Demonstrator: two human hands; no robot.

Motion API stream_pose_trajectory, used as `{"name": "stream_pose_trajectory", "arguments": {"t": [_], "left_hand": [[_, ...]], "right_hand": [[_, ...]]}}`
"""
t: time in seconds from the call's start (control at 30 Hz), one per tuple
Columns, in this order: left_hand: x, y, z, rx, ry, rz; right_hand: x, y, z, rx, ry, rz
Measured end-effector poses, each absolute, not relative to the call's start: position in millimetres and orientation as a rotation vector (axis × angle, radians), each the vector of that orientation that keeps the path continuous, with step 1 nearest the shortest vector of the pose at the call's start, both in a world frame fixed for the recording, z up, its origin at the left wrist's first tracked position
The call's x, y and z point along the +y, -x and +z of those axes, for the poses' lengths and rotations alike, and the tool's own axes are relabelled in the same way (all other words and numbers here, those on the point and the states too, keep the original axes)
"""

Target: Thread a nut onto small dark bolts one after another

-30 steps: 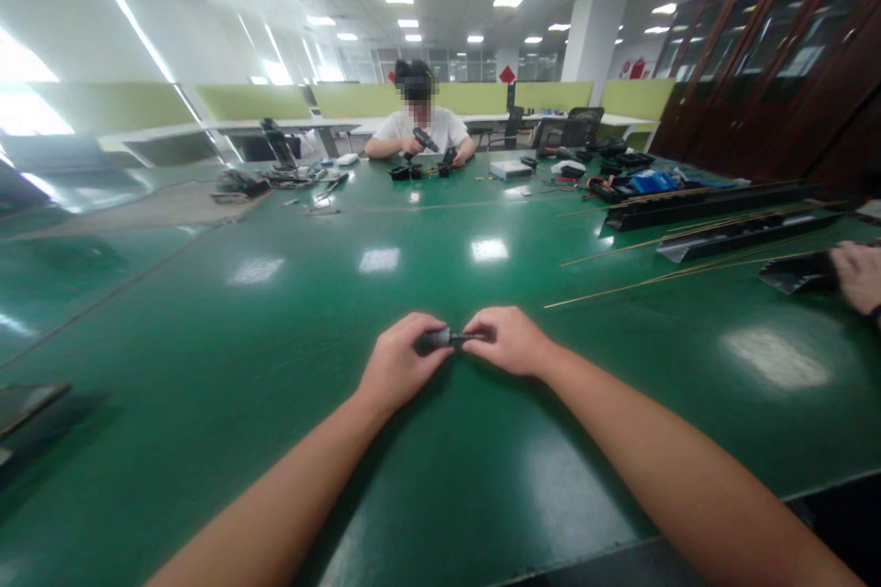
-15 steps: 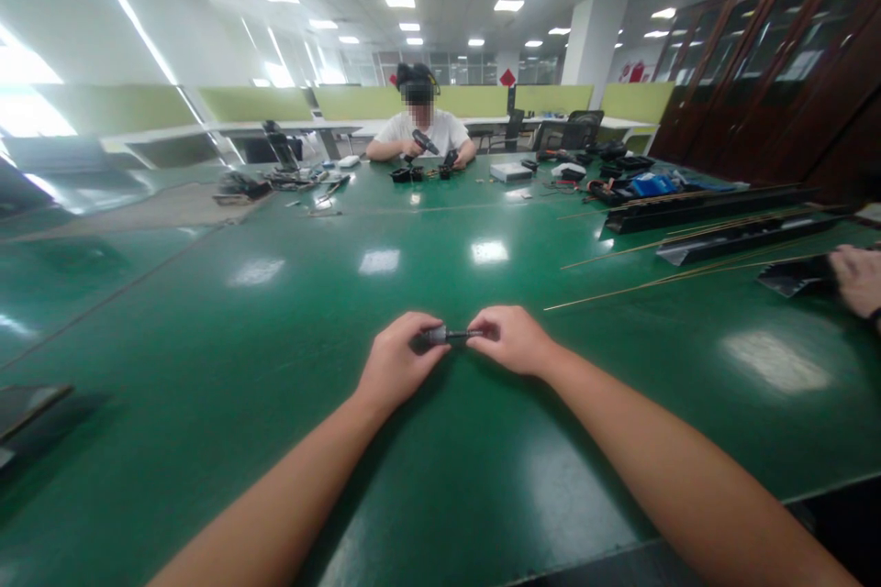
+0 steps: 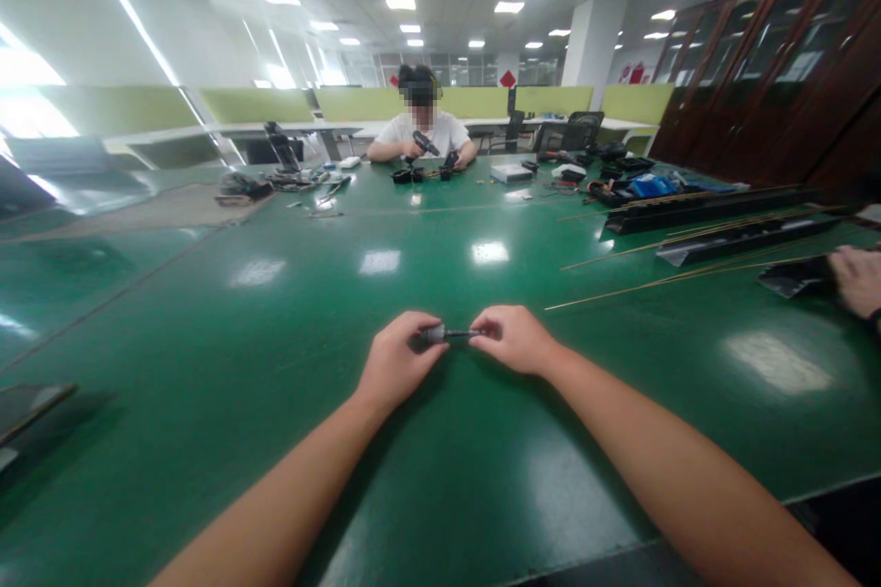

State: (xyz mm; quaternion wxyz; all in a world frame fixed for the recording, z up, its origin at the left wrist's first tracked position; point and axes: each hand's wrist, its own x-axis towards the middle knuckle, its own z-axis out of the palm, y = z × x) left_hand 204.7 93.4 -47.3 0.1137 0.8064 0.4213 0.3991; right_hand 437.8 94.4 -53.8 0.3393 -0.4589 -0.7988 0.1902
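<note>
Over the green table (image 3: 295,440), near the middle of the view, my left hand (image 3: 401,358) is closed around the thick grey end of a small tool-like object (image 3: 435,334). A thin dark shaft (image 3: 460,333) runs from it to the right. The fingertips of my right hand (image 3: 507,339) pinch the far end of that shaft. A short stretch of the shaft shows between my two hands. What exactly lies inside the right fingertips is hidden, and the object is too small to name.
Across the table a person (image 3: 423,133) holds a dark power tool. Black channels (image 3: 747,238) and thin rods (image 3: 619,292) lie at the right, beside another person's hand (image 3: 857,280). Tools and cables (image 3: 295,179) lie at the back left, a flat panel (image 3: 31,408) at the left edge.
My right hand has shifted very slightly to the right. Both hands keep their hold on the object.
</note>
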Motion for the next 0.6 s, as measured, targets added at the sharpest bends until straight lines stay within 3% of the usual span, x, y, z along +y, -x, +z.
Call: {"name": "stream_pose_trajectory", "arguments": {"t": [0.6], "left_hand": [[95.3, -204.0, -49.5, 1.249, -2.310, 1.181]], "right_hand": [[93.8, -439.2, -50.1, -2.082, 1.214, 0.492]]}}
